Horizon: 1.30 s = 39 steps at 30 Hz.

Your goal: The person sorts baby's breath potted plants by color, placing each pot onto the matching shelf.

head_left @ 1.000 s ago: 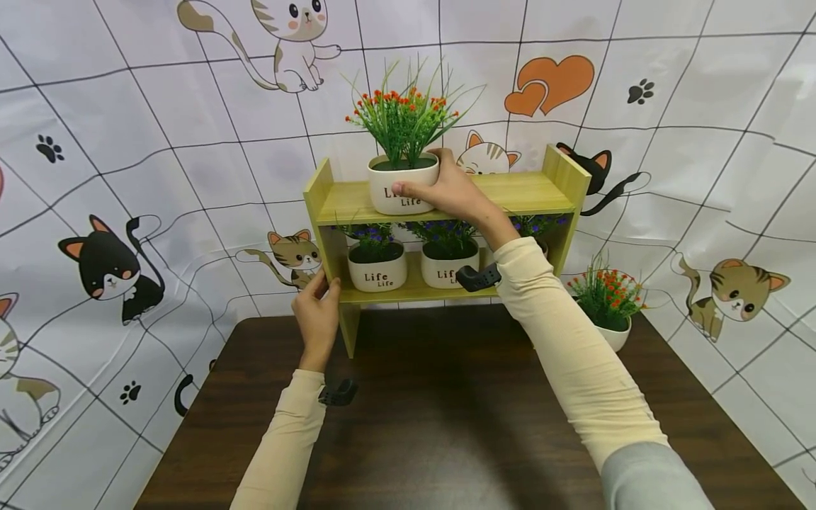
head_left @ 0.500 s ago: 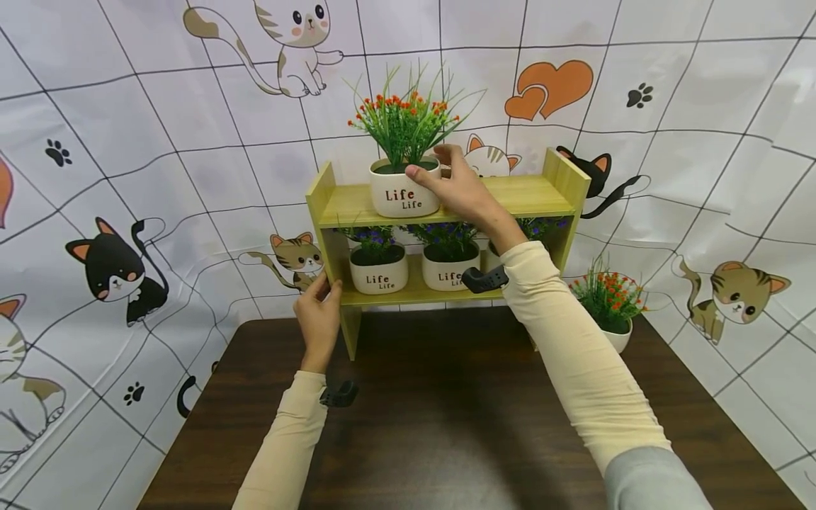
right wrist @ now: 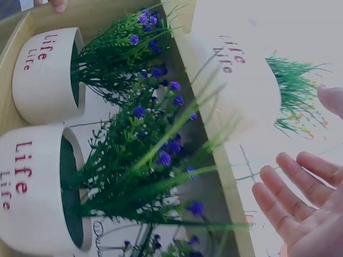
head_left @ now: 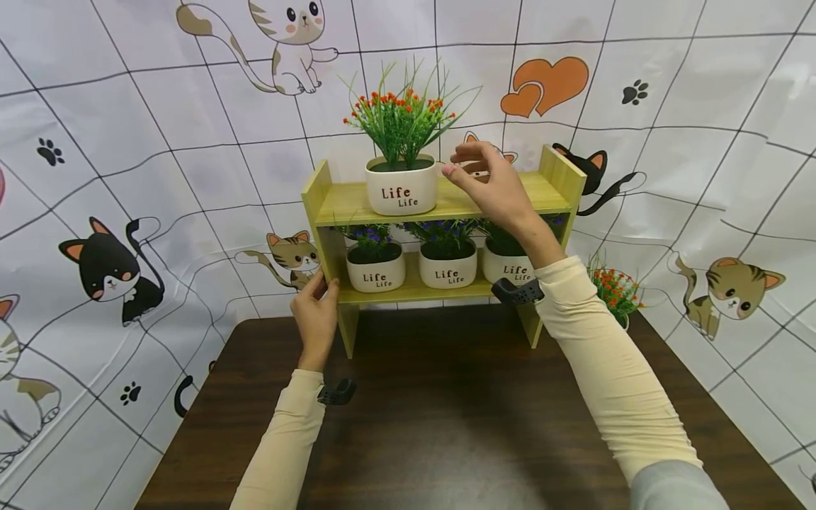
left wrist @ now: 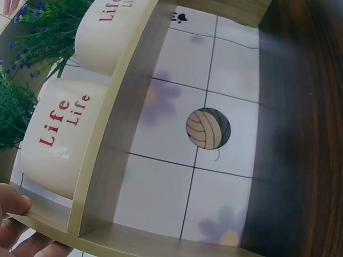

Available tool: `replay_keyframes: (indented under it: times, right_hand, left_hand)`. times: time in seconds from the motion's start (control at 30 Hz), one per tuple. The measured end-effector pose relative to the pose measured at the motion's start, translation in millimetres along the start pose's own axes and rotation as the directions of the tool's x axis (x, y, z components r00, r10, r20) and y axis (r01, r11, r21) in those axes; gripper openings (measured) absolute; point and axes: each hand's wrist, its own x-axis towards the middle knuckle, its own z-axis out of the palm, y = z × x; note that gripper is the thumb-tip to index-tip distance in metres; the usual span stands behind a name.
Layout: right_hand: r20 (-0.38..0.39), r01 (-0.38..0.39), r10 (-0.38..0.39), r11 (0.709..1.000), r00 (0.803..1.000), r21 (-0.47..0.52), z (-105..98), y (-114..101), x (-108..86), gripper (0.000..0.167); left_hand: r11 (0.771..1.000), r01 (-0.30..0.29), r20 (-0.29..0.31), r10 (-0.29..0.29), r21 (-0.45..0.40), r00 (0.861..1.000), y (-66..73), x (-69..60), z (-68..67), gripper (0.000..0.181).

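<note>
On the top board of a small wooden shelf (head_left: 491, 191) stands a white "Life" pot with orange flowers (head_left: 401, 188). Just to its right my right hand (head_left: 494, 184) is held in the air, apart from the pot, its fingers loosely bent around nothing. The right wrist view shows that palm (right wrist: 316, 209) bare beside the board. My left hand (head_left: 315, 315) pinches the front edge of the shelf's left side panel between thumb and fingers; the left wrist view shows its thumb (left wrist: 16, 201) on the panel near a purple-flowered pot (left wrist: 64, 134).
Purple-flowered pots line the lower board: a left pot (head_left: 376, 273), a middle pot (head_left: 448, 269) and a right pot (head_left: 503, 265). Another orange-flowered plant (head_left: 617, 290) stands right of the shelf, partly behind my right sleeve. The dark wooden table (head_left: 414, 411) meets a cat-patterned wall covering (head_left: 191, 177).
My right hand has let go of the orange-flowered pot and moved right, away from it. The pot stays in place on the top board. My left hand keeps its hold on the side panel.
</note>
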Motion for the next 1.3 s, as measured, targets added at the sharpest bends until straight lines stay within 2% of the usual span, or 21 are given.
replay_keyframes:
  times: [0.23, 0.53, 0.7, 0.93, 1.07, 1.2, 1.3]
  right_hand:
    - [-0.091, 0.094, -0.094, 0.996, 0.991, -0.008, -17.7, 3.2, -23.9, 0.042]
    - [-0.195, 0.205, -0.207, 0.978, 0.959, -0.028, -38.5, 14.4, -55.9, 0.028]
    - [-0.214, 0.19, -0.205, 0.978, 0.955, -0.088, -52.8, 22.2, -74.7, 0.026]
    - [-0.225, 0.109, -0.142, 0.982, 0.964, -0.153, -76.0, 44.2, -100.0, 0.026]
    - [-0.228, 0.095, -0.138, 0.977, 0.964, -0.191, -87.6, 55.2, -114.2, 0.024]
    - [-0.238, 0.077, -0.122, 0.979, 0.964, -0.189, -98.3, 65.8, -126.8, 0.022]
    - [-0.252, 0.032, -0.078, 0.982, 0.965, -0.184, -106.5, 74.7, -135.7, 0.02]
  left_hand:
    - [1.0, 0.015, -0.01, -0.015, -0.008, 1.0, 0.4, 0.5, -0.6, 0.036]
    - [1.0, 0.009, -0.01, -0.009, -0.004, 1.0, 0.1, 0.5, -0.3, 0.035]
    - [1.0, 0.008, -0.013, -0.008, -0.009, 1.0, -0.7, 0.1, -0.6, 0.036]
    - [1.0, 0.007, -0.01, -0.007, -0.014, 1.0, -1.5, -0.6, -0.4, 0.036]
    - [1.0, 0.007, -0.01, -0.007, -0.008, 1.0, -1.9, -0.8, 0.1, 0.036]
    - [1.0, 0.006, -0.011, -0.006, -0.003, 1.0, -2.0, -0.8, 0.7, 0.036]
    - [1.0, 0.01, -0.005, -0.01, -0.009, 1.0, -1.7, -1.2, 0.6, 0.035]
